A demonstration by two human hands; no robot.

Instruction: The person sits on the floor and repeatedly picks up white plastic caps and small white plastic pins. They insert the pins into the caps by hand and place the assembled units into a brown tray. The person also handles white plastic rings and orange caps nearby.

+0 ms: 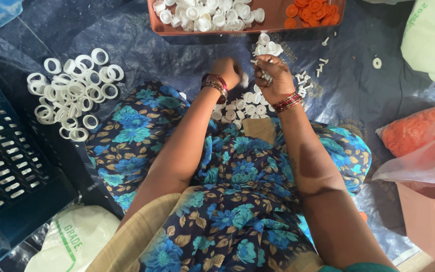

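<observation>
Dark tarpaulin point(142, 35) floor: left hand point(226, 70) closed on a blurred white part, right hand point(273, 75) gripping small white pieces point(267, 76); finished-looking rings point(69, 93) at nine o'clock, loose caps point(245, 108) remaining between the knees.

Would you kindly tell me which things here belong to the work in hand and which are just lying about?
In use:
left hand
right hand
small white pieces
tray

Lying about:
white rings
blue crate
bag of orange caps
</observation>
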